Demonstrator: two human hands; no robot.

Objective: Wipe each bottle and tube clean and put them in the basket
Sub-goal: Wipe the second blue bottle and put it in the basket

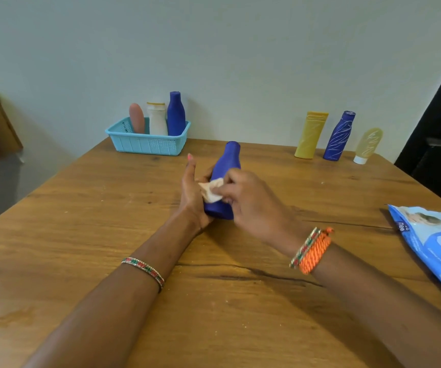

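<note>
Head camera, looking down over a wooden worktop (pixel 107 235): I hold a plain blue bottle (pixel 226 176) in my left hand (pixel 192 192), fingers curled under and around its lower body, thumb pointing up, the neck tilted away from me toward the wall. My right hand (pixel 251 200) pinches a small crumpled white wipe (pixel 211 191) and presses it against the bottle's side, close to my left palm. The bottle sits low over the middle of the worktop; whether its base touches the wood I cannot tell.

At the far left edge stands a light blue basket (pixel 147 146) against the wall. Upright inside it are a pink tube (pixel 137 118), a white bottle with a yellow ring (pixel 157 118) and a second blue bottle (pixel 176 112), side by side.

To the far right, well apart from the basket, three more wait in a row on the worktop: a yellow tube (pixel 311 135), a blue bottle with white leaf lines (pixel 338 136) and a pale translucent tube standing on its white cap (pixel 368 144).

A blue pack of wet wipes (pixel 431 245) lies at my right, partly cut off by the edge of view. Bracelets ring both wrists.
</note>
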